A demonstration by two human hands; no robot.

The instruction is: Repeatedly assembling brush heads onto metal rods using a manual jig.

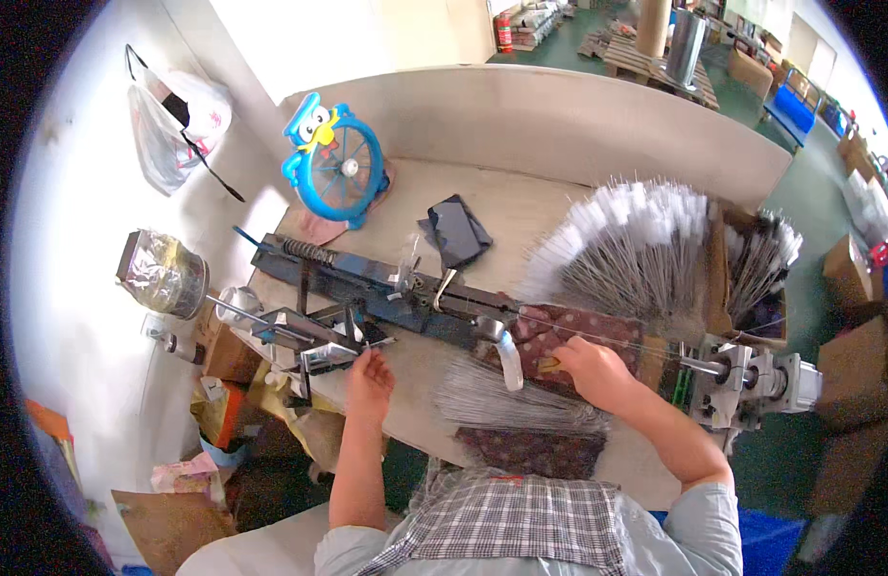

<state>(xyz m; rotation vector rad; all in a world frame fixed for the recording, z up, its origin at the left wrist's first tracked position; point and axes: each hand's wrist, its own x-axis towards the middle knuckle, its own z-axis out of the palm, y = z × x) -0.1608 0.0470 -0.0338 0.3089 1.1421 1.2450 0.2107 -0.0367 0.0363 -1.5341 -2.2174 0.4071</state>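
My left hand (370,386) is at the near end of a metal bracket frame (319,353), fingertips pinched together; whatever they hold is too small to make out. My right hand (599,372) is over a brown spotted cloth (549,331), its fingers closed, with something small and yellowish at the tips. A long dark machine rail (367,283) runs across the table, and a thin wire stretches from it toward a metal chuck (712,368) on the right. Between my hands stand a white tube-shaped bottle (509,363) and a fan of bare thin wires (506,396).
A large heap of white-tipped wire brushes (636,240) lies at the back right, beside a cardboard box (720,264) holding more. A blue cartoon-duck fan (343,165) and a dark flat pouch (458,232) are at the back. A lamp (164,274) projects at left.
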